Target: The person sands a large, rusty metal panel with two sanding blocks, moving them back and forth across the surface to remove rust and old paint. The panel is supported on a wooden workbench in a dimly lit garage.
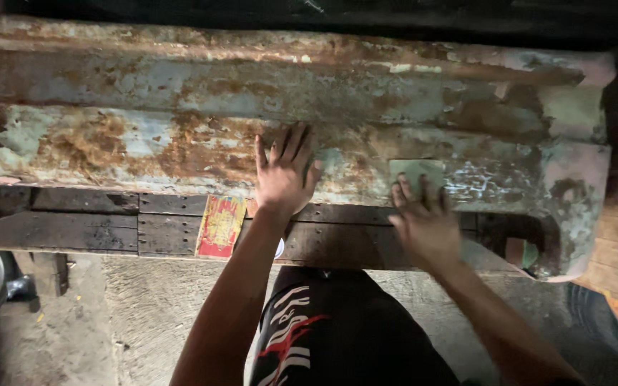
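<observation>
A left hand (285,174), fingers spread flat, braces a rusted metal panel (144,121), likely heavy and stiff, on a wooden bench (87,227), while the right hand (423,225) beside it presses thin, pliable sandpaper (418,171) under its fingertips.

Your panel (180,121) is pale blue-green, blotched with brown rust. The sandpaper (416,171) is grey-green. That card (219,226) is red and yellow.

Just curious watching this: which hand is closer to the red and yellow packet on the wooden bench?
The left hand. It lies flat on the rusty metal panel, just up and right of the red and yellow packet. The right hand presses a greenish sheet much farther right.
</observation>
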